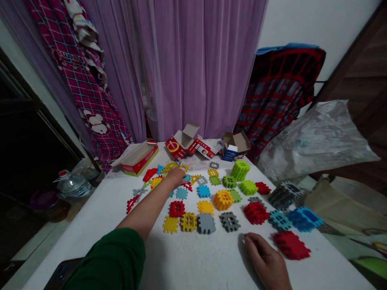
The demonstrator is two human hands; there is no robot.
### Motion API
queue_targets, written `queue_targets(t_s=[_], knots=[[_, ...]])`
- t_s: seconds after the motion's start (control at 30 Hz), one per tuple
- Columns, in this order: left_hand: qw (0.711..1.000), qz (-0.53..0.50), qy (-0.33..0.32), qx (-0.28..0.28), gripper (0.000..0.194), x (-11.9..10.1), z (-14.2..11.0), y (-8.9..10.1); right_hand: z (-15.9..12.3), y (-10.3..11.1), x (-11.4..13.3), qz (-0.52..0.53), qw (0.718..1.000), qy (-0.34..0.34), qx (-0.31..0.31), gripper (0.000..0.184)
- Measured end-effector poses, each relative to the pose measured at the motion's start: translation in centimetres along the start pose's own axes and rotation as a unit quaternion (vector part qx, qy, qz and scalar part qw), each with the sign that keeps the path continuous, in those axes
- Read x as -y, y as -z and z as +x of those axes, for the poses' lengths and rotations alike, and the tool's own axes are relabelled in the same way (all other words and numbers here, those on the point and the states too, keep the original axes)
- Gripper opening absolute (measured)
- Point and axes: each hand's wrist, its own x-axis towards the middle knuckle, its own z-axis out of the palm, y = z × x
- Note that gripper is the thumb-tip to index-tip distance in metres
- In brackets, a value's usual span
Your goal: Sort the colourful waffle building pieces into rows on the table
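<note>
My left hand (176, 177) reaches far over the white table into loose plastic interlocking building pieces. Its fingers are curled downward and partly hidden; a small blue piece (187, 177) shows right beside the fingertips. Nearby lie a light-blue square piece (182, 193) and a yellow triangular piece (195, 179). My right hand (267, 257) rests near the table's front, fingers loosely curled together, with nothing visible in it. Just right of it is a stack of red square pieces (292, 245). Ahead of it sit a grey window piece (229, 221) and another red stack (256, 212).
Opened boxes, one red and yellow (140, 159), one red (177, 149) and one blue (230, 153), stand along the back edge by the purple curtain (199, 72). Stacked green (240, 170), grey (284, 195) and blue pieces (305, 218) occupy the right. A dark phone (62, 274) lies front left.
</note>
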Motion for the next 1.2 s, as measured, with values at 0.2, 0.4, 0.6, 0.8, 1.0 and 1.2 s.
queue_targets(t_s=[0.2, 0.4, 0.6, 0.8, 1.0, 1.2], knots=[[0.999, -0.029, 0.019, -0.019, 0.02, 0.8, 0.1, 0.3, -0.5, -0.6, 0.7, 0.018, 0.999, -0.007, -0.044, 0.039], [0.995, -0.07, 0.051, -0.054, 0.034, 2.3, -0.8, 0.3, -1.0, -1.3, 1.3, 0.032, 0.996, -0.017, -0.076, 0.04], [0.995, -0.067, 0.058, -0.055, 0.029, 2.4, -2.3, -0.3, -0.9, -1.2, 1.3, 0.024, 0.996, -0.02, -0.084, 0.042], [0.995, -0.017, 0.092, -0.024, 0.056, 0.9, -3.6, -0.6, -0.8, -0.9, 1.4, 0.019, 0.997, -0.019, -0.067, 0.04], [0.995, -0.02, 0.101, -0.015, 0.054, 0.3, -3.7, -0.1, -0.8, -0.6, 1.4, 0.016, 0.998, -0.016, -0.065, 0.04], [0.995, -0.068, -0.053, 0.058, 0.061, 1.6, -6.0, 1.0, -0.5, -0.5, 1.0, 0.005, 0.999, -0.011, -0.048, 0.04]])
